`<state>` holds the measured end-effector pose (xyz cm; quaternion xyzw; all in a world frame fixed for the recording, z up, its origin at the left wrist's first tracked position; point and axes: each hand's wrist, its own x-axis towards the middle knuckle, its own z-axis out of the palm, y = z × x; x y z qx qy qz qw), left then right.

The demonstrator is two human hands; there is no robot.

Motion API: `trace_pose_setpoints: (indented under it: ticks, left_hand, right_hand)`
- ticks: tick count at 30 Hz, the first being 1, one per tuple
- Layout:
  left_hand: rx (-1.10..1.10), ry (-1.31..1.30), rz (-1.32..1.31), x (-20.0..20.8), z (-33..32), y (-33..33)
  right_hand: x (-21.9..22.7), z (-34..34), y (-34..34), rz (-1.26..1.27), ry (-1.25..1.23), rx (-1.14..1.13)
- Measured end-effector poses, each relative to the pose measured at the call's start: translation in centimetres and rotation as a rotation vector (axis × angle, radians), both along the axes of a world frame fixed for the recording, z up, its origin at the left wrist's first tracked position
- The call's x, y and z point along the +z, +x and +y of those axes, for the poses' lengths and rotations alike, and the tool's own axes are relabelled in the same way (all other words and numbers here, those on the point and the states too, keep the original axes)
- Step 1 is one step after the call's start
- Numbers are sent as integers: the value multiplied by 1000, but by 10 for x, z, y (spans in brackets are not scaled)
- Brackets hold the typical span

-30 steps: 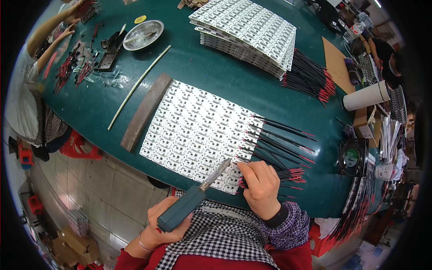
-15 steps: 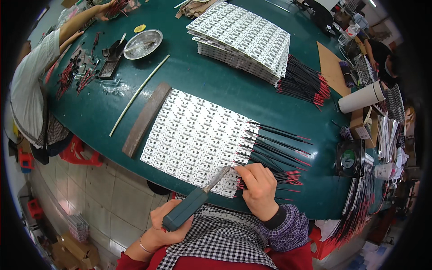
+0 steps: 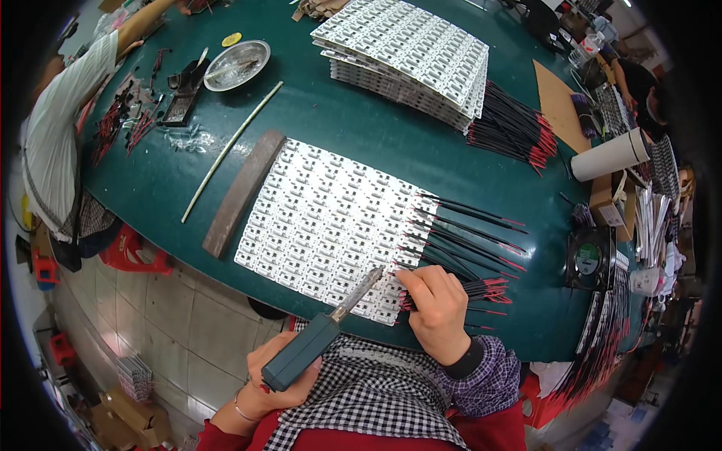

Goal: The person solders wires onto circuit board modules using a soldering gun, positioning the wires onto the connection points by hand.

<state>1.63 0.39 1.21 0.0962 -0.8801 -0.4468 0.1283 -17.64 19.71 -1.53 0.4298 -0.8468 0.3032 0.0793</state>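
Note:
My left hand point(image 3: 284, 368) is wrapped round the dark green handle of a soldering iron point(image 3: 304, 349). The iron points up and right, its tip over the right-hand part of a white circuit board panel point(image 3: 316, 218). Close to that tip, my right hand point(image 3: 440, 316) has thumb and forefinger pinched at the panel's right edge. A thin wire seems to be in the pinch, but the fingers mostly hide it. Several black wires with red ends point(image 3: 470, 252) stick out from that edge, and a loose bunch of wires point(image 3: 485, 289) lies beside my right hand.
A brown bar point(image 3: 244, 192) lies along the panel's left edge, with a thin pale stick point(image 3: 233, 150) beyond it. Behind stand stacked white panels point(image 3: 406, 60) with wires. A metal dish point(image 3: 238, 65) sits far left, near a co-worker's arm point(image 3: 143, 22). At right is a small fan point(image 3: 589, 259).
The soldering iron's tip has drawn back slightly from my right fingertips, leaving a small gap. My right hand has shifted a little up and right, still pinched. The co-worker's arm has moved upward.

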Motion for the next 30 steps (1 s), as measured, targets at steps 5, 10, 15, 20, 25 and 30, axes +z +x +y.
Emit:
trace_pose_setpoints:
  ticks: [5,10,15,20,25,30]
  left_hand:
    - [30,74,-30,-3,2,3]
    - [19,119,-15,-4,3,2]
    - [19,174,-79,-2,3,3]
    - [-7,188,-77,-3,0,2]
    - [-8,82,-30,-2,-3,8]
    - [185,152,-70,7,-13,18]
  right_hand:
    - [0,0,0,-29,-15,2]
    - [0,2,-1,-57,-35,4]
    - [-1,1,-2,-74,-48,17]
    - [-1,1,-4,-48,-27,14]
    - [0,0,-5,-55,-20,12]
    - [3,4,-4,-51,-14,18]
